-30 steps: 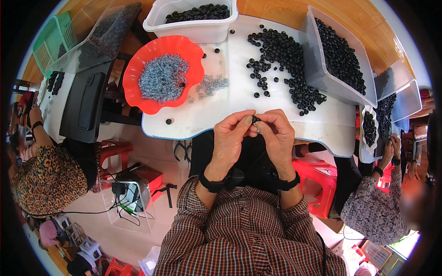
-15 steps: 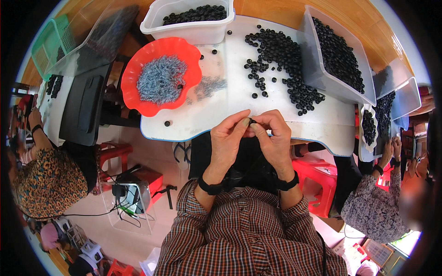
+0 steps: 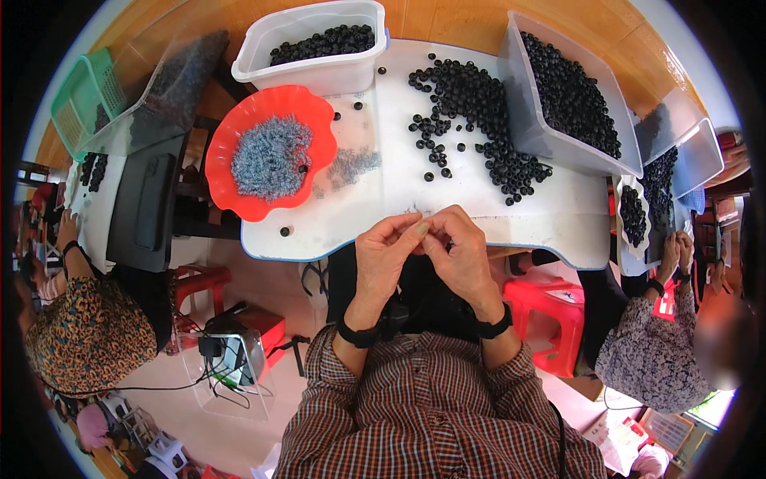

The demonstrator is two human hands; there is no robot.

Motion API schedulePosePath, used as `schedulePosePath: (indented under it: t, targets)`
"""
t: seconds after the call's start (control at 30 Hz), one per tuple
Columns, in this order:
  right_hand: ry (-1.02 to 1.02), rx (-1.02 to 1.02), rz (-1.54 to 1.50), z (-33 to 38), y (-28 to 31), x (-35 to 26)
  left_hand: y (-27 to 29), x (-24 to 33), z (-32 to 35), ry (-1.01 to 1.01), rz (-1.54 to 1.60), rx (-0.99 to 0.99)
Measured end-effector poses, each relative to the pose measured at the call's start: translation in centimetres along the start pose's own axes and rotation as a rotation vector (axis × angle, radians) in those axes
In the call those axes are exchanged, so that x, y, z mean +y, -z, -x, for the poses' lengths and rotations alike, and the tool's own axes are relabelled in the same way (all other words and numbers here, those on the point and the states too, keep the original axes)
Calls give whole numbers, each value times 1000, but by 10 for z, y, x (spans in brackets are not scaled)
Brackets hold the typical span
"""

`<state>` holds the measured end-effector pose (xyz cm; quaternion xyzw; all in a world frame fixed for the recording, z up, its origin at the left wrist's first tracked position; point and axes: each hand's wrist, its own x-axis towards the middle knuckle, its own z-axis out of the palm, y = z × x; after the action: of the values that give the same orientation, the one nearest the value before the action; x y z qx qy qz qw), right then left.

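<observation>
At the near edge of the white table (image 3: 379,195), my left hand (image 3: 381,257) and my right hand (image 3: 459,257) meet fingertip to fingertip. Both are closed in a pinch, and whatever lies between the fingers is hidden. Beyond them, small round black pieces (image 3: 471,97) with a hole in them spread in a loose pile. To the left stands a red bowl (image 3: 322,145) with a wavy rim. It holds a heap of tiny grey-blue pieces (image 3: 271,156), perhaps small springs, with one black piece on top.
A white tub (image 3: 319,73) and a translucent bin (image 3: 578,158), both with black pieces, stand at the back and right. A single black piece (image 3: 285,231) lies near the left edge. Co-workers sit on both sides. A red stool (image 3: 542,307) stands below right.
A small black piece showed between my fingertips earlier; now the fingers cover that spot. My hands sit slightly lower and further left in the picture, and the table has shifted left too.
</observation>
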<state>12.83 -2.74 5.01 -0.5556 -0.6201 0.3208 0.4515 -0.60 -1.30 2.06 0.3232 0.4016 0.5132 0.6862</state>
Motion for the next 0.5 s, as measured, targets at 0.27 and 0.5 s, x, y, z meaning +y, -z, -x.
schedulePosePath:
  t: [0.27, 0.5]
  targets:
    - [-110, 17, -410, 3, -1, 11, 7, 1, -6, 43, 79, -66]
    - [-90, 113, -282, -1, 7, 15, 18, 3, -13, 80, 383, -194]
